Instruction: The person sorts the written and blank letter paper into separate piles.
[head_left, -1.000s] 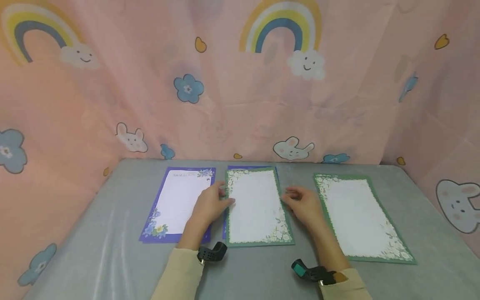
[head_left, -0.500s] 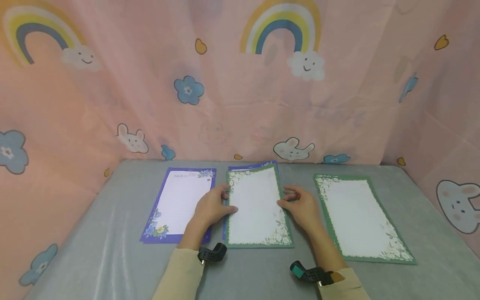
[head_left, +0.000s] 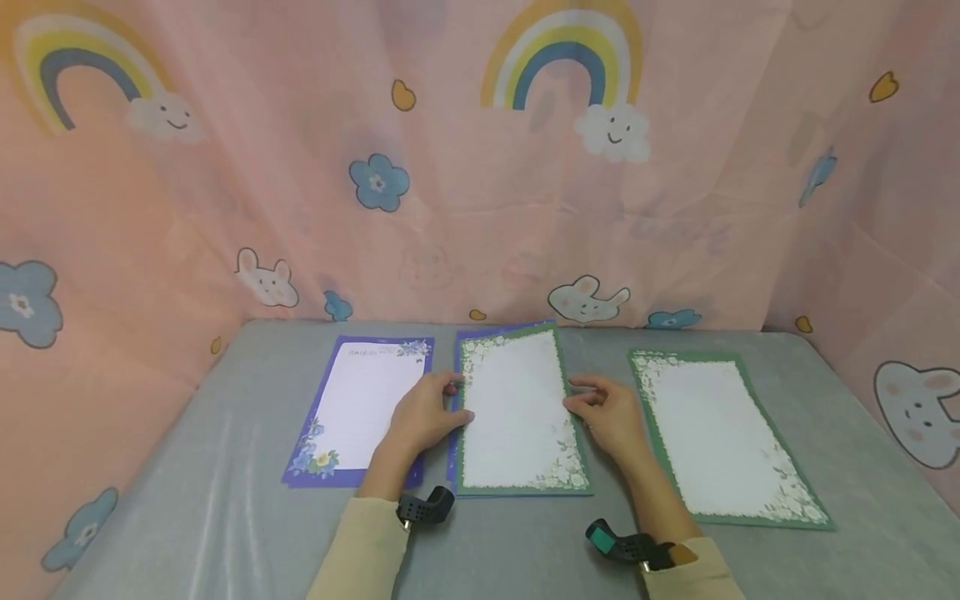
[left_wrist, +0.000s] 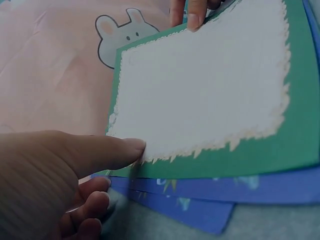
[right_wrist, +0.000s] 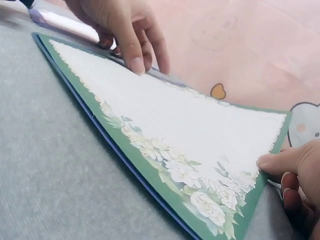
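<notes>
In the head view a green-bordered sheet of letter paper [head_left: 513,408] with white flowers lies in the middle, over purple-bordered letter paper [head_left: 454,450] that shows along its left and top edges. My left hand [head_left: 423,412] pinches the left edge, its thumb [left_wrist: 115,151] on the face and fingers curled behind. On the opposite edge, my right hand [head_left: 606,417] pinches with its thumb [right_wrist: 275,162] on top and fingers below. The sheet bows between the hands in the right wrist view, and its far edge slants up to the right.
To the left lies a purple-bordered sheet with blue flowers [head_left: 367,408], partly behind my left arm. Another green-bordered sheet [head_left: 723,433] lies on the right, overlapped by my right forearm. A grey cloth [head_left: 187,500] covers the table; a pink printed curtain [head_left: 465,183] stands behind.
The middle green-bordered sheet has shifted slightly right and away from me, its far right corner rising. The purple paper's far right corner has also moved away. Both hands stay at the sides.
</notes>
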